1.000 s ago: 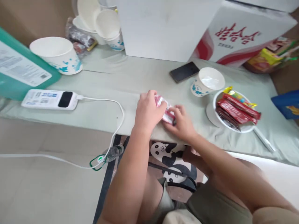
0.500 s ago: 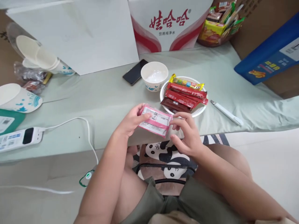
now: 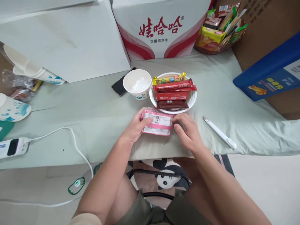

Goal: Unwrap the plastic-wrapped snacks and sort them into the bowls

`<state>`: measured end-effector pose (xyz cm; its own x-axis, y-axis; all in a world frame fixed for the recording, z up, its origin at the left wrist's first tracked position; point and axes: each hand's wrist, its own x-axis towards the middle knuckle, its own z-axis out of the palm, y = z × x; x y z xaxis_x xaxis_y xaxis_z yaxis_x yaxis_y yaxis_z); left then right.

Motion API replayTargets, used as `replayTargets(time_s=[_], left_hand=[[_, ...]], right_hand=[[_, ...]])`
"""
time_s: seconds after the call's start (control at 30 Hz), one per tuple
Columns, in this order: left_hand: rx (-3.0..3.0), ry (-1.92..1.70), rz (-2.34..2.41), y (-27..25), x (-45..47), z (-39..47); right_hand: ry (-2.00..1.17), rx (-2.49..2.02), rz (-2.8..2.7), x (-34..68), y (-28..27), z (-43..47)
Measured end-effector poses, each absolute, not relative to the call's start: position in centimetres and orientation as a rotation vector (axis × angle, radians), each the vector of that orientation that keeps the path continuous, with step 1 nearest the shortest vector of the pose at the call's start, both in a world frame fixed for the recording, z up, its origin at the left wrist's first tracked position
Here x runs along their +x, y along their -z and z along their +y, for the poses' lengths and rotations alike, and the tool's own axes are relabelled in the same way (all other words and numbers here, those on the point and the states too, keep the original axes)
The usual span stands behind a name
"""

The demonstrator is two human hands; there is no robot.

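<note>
My left hand [image 3: 135, 125] grips the left end of a pink and white plastic packet [image 3: 161, 128], thumb on top of its printed label. At the packet's right edge is my right hand [image 3: 188, 131], fingers bent and thumb apart from them; whether the fingertips touch the edge I cannot tell. Just beyond the packet stands a white bowl [image 3: 194, 100] of wrapped snack bars: a yellow bar [image 3: 169, 78], red bars [image 3: 173, 85] and a dark brown bar [image 3: 172, 104]. Left of it is a paper bowl [image 3: 137, 82] with something whitish inside.
A white utility knife [image 3: 219, 132] lies to the right. Behind the paper bowl is a phone [image 3: 119, 86]. Boxes [image 3: 161, 31] and a snack basket [image 3: 217, 47] line the back. At left are a power strip [image 3: 20, 147], its white cable [image 3: 75, 140] and paper cups [image 3: 15, 107].
My view has shifted, so the table sits differently in the picture. The packet is more level and closer to the snack bowl. My right thumb and fingers have drawn nearer together.
</note>
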<state>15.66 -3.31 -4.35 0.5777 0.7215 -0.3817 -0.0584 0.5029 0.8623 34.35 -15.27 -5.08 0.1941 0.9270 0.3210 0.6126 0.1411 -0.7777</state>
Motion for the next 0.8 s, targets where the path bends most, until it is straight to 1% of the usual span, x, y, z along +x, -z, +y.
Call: replayTargets(time_s=[0.13,0.23,0.33,0.43,0.57,0.67,0.73,0.8], left_hand=[[0.884,-0.584,0.862,4.4,16.2,-2.6],[0.886,-0.593,0.864,4.5,16.1,-2.6],[0.928,-0.576,0.838,4.8,15.9,-3.1],[0.965,-0.585,0.808,5.2,15.5,-3.7],[0.944,-0.619,0.745,5.3,14.8,-4.4],[0.801,-0.605,0.71,4.8,14.5,-5.1],[0.653,-0.51,0.684,4.5,14.6,-5.7],[0.513,-0.352,0.629,4.5,14.9,-6.4]], right_hand=[[-0.433,-1.653,-1.493,35.6,5.9,-15.5],[-0.224,-1.807,-1.385,37.3,5.7,-17.3],[-0.013,-2.099,-1.146,39.6,5.1,-19.9],[-0.094,-2.413,-0.925,41.6,4.9,-22.3],[-0.305,-2.653,-0.974,42.5,4.7,-23.9],[-0.29,-2.535,-0.963,41.1,4.5,-23.5],[-0.324,-2.225,-0.938,39.0,4.3,-22.6],[-0.451,-1.854,-0.983,36.4,4.0,-21.4]])
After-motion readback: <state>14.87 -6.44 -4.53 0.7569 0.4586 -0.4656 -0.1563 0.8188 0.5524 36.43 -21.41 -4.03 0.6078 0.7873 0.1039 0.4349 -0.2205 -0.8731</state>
